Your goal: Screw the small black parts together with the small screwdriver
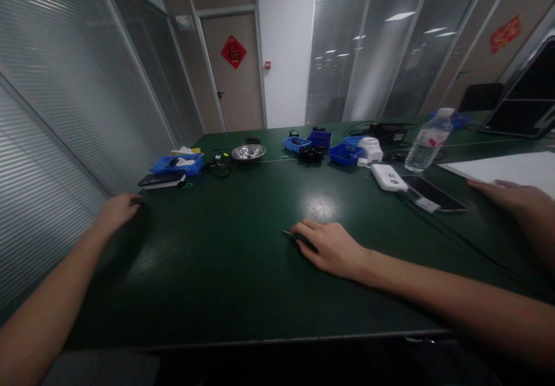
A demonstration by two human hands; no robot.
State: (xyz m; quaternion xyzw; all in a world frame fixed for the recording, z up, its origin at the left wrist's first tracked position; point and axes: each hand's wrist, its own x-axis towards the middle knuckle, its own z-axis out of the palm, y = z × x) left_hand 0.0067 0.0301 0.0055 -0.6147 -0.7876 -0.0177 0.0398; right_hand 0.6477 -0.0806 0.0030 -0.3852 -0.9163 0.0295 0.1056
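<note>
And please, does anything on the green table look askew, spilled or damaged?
Nothing looks spilled or plainly damaged. The clear plastic bottle seems to lean right, behind the smartphone; wide-angle distortion may explain it.

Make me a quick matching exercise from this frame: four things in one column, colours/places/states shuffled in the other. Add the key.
Column 1
1. Thin tool
2. Round bowl
3. Bottle
4. Left hand

Column 2
A. Clear, with a whitish cap
B. By the left edge of the green table
C. Held in the right hand
D. Shiny silver, standing on the far part of the table

Pairs: 1-C, 2-D, 3-A, 4-B
</note>
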